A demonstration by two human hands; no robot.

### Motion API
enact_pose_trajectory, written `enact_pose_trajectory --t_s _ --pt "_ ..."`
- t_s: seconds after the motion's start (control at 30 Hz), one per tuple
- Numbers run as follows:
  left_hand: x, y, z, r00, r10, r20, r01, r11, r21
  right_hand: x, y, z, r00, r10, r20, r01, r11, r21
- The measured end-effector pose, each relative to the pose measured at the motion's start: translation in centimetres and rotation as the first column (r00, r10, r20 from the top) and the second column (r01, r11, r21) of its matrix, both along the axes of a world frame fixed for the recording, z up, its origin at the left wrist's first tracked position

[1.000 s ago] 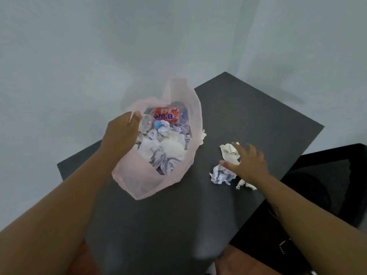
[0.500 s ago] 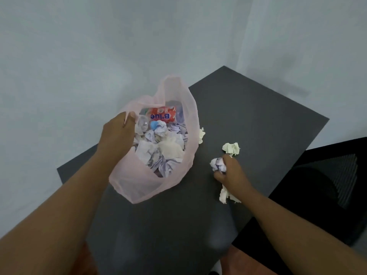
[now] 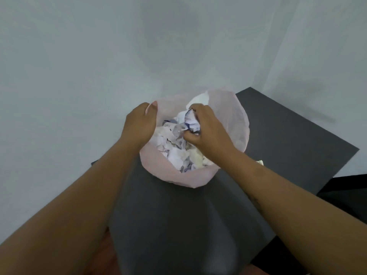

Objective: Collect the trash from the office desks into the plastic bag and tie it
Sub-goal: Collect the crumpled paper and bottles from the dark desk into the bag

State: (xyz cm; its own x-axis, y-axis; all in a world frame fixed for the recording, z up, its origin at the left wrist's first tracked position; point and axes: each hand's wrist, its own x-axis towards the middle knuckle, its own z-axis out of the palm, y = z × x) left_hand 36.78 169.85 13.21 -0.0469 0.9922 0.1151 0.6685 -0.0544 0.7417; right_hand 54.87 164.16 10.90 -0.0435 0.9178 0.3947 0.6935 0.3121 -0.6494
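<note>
No text can be read; small print on paper scraps is blurred.

Office corner: dark desk (plain), bare white walls.

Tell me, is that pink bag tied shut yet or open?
Open. The left hand holds the pink bag by its rim, the mouth gapes wide, and the right hand pushes crumpled paper in.

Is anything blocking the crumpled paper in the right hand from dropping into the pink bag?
Nothing visible does. The right hand holds the crumpled paper directly over the open mouth of the pink bag, which the left hand holds open by its rim; only earlier trash lies below.
</note>
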Motion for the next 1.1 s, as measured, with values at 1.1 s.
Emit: enact_pose_trajectory --t_s 1.1 --pt "5.0 0.0 -4.3 0.995 0.041 -0.089 -0.046 0.997 -0.057 17.1 1.1 -14.8 0.920 -0.389 -0.046 0.348 0.865 -0.362"
